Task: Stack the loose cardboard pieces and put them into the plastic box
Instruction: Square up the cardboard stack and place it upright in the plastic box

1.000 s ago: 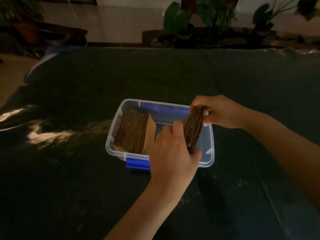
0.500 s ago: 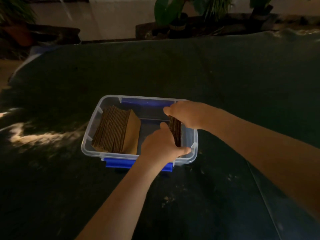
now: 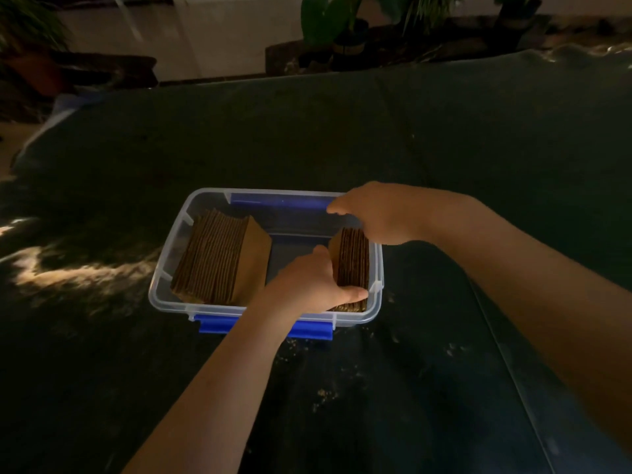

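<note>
A clear plastic box (image 3: 171, 268) with blue latches sits on the dark table. A thick stack of brown cardboard pieces (image 3: 219, 258) stands on edge against the box's left wall, leaning left. A second, thinner cardboard stack (image 3: 354, 261) stands on edge at the right end of the box. My left hand (image 3: 307, 285) grips its near end, thumb across the front. My right hand (image 3: 372, 213) holds its far end from above, over the box's back right corner.
The dark table cover (image 3: 376, 131) stretches all around the box, with pale crumbs (image 3: 321, 393) scattered in front of it. Potted plants (image 3: 342, 25) stand beyond the far edge. A bright patch of light (image 3: 68, 271) lies left of the box.
Both hands have lowered the thinner cardboard stack from above the box's right rim down into its right end. The left stack has not moved.
</note>
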Tool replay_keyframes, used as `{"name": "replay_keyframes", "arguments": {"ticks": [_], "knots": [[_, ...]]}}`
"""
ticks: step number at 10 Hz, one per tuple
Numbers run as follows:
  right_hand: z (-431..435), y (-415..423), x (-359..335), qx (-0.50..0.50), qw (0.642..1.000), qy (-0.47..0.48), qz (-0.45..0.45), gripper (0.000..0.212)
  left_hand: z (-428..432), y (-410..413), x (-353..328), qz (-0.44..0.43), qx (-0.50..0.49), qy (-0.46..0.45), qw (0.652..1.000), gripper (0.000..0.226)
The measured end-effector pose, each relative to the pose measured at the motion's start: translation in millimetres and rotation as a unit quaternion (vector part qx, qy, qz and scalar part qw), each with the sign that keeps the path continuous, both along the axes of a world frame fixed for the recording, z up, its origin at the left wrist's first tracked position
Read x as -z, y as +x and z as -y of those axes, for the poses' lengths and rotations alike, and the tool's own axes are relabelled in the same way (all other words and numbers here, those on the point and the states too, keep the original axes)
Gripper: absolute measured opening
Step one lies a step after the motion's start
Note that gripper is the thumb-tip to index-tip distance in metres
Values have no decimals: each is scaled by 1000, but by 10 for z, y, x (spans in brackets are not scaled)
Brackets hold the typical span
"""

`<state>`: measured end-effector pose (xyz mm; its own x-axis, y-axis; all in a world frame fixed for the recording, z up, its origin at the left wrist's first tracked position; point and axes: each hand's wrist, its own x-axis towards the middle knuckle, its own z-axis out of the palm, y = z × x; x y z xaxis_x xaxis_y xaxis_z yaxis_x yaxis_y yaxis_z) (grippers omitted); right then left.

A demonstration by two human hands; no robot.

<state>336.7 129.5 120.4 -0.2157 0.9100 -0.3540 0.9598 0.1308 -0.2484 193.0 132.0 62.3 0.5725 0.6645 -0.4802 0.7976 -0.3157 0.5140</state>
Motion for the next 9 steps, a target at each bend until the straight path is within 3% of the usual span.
{"name": "replay_keyframes", "arguments": {"ticks": [3, 5, 6, 7, 8, 9], "knots": [[231, 23, 142, 2, 999, 45, 18, 47, 3, 6, -12, 18, 11, 21, 1000, 69], [298, 38, 201, 16, 996, 89, -1, 62, 17, -23, -21, 23, 16, 15, 999, 69], [475, 101, 185, 27, 983, 119, -139, 57, 26, -81, -38, 42, 17, 0, 999, 58], [720, 179, 86, 76, 942, 117, -307, 54, 62, -186, -181, 60, -3, 23, 998, 38], [1060, 362, -258, 191, 806, 73, -555, 47, -53, -429, -639, 145, -84, 36, 985, 15], [1192, 531, -662, 205, 690, 77, -690, 40, -240, -629, -1193, 269, -126, -84, 951, 21]]}}
